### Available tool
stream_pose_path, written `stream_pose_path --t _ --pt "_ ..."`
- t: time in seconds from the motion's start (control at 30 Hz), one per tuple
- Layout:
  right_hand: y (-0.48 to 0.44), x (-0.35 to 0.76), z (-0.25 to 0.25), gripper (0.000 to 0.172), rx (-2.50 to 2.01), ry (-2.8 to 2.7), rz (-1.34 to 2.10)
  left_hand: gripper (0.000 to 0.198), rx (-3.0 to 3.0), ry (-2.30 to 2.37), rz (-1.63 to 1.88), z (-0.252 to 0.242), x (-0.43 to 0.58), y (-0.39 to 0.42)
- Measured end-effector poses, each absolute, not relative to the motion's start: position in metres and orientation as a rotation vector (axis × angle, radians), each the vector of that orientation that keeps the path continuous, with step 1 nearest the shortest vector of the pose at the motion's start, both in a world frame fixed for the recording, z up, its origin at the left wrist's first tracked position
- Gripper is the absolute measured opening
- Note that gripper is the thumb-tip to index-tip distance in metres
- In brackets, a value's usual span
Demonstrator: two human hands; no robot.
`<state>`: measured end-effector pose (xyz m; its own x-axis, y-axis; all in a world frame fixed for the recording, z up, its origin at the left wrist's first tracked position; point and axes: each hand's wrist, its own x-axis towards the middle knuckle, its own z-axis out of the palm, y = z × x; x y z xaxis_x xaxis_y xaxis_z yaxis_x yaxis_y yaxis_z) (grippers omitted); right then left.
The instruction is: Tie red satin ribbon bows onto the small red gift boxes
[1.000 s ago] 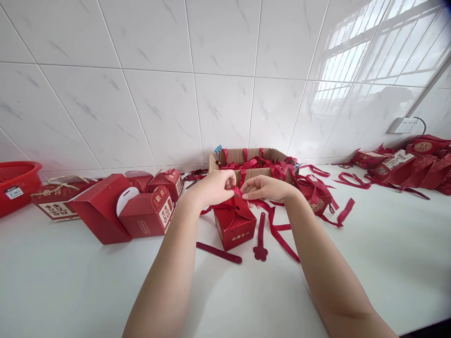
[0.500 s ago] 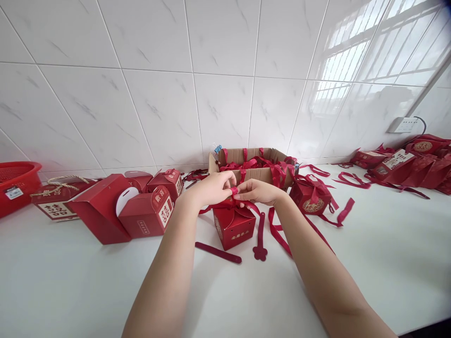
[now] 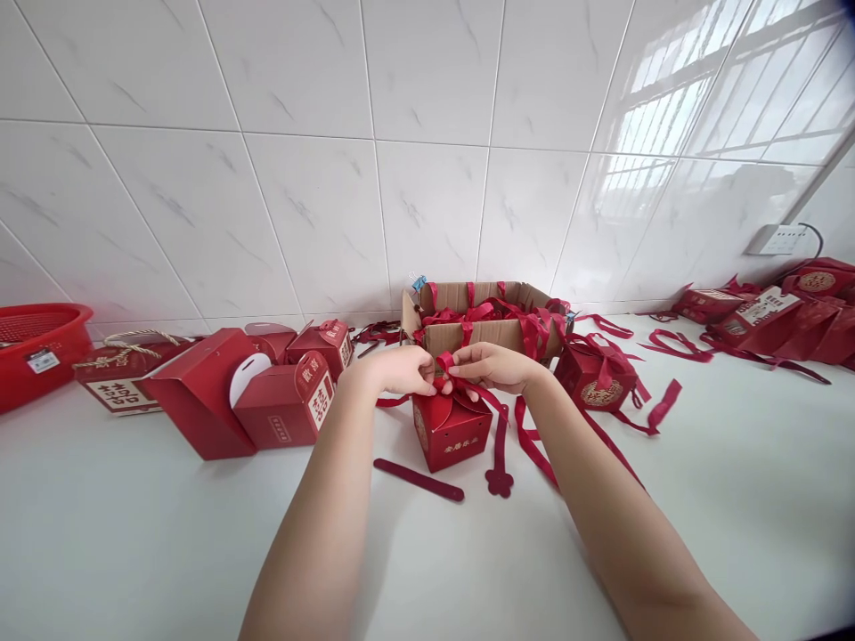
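A small red gift box (image 3: 460, 438) with gold characters stands on the white counter in front of me. Red ribbon (image 3: 494, 405) is looped at its top, with tails running to both sides. My left hand (image 3: 404, 369) is closed, its fingertips pinching the ribbon just above the lid. From the other side, my right hand (image 3: 491, 367) pinches a ribbon loop that stands up between the two hands. Fingers cover part of the knot area. In front of the box lie a dark red strip (image 3: 419, 479) and a flower-ended strap (image 3: 500, 467).
Behind is a cardboard box (image 3: 444, 336) holding red ribbons. A ribbon-tied box (image 3: 597, 374) sits to the right, with loose ribbons around it. Several red boxes (image 3: 277, 405) and a red basket (image 3: 44, 356) stand left. More boxes (image 3: 754, 316) lie far right by a power socket (image 3: 780, 239).
The ribbon loop between my fingers now stands up more clearly. My left hand has shifted slightly lower toward the lid. The whole view has moved a little to the left.
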<state>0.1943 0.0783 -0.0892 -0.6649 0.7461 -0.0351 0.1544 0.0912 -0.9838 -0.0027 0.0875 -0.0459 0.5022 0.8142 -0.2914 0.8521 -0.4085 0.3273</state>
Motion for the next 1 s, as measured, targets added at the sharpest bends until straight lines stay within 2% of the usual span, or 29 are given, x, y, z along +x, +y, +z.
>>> stream_pose_path --t 0.2,0.43,0.67,0.83,0.9,1.0 --pt "0.075 0.184 -0.086 0.014 -1.106 -1.844 1.532 0.024 2.292 1.326 -0.021 -0.034 -0.014 0.076" --pt "0.072 0.180 -0.087 0.013 -1.114 -1.936 1.413 0.035 2.320 1.134 0.434 -0.024 -0.012 0.059" --pt "0.070 0.187 -0.081 0.018 -0.917 -2.045 1.525 0.020 2.388 1.138 0.743 -0.041 0.006 0.074" --pt "0.071 0.183 -0.083 0.028 -1.013 -1.993 1.473 0.011 2.559 1.339 0.929 -0.050 0.013 0.087" --pt "0.073 0.183 -0.085 0.027 -1.028 -1.975 1.494 0.011 2.533 1.352 0.928 -0.046 0.009 0.084" --pt "0.077 0.186 -0.088 0.024 -1.023 -1.942 1.525 0.018 2.409 1.289 0.633 -0.038 0.001 0.077"
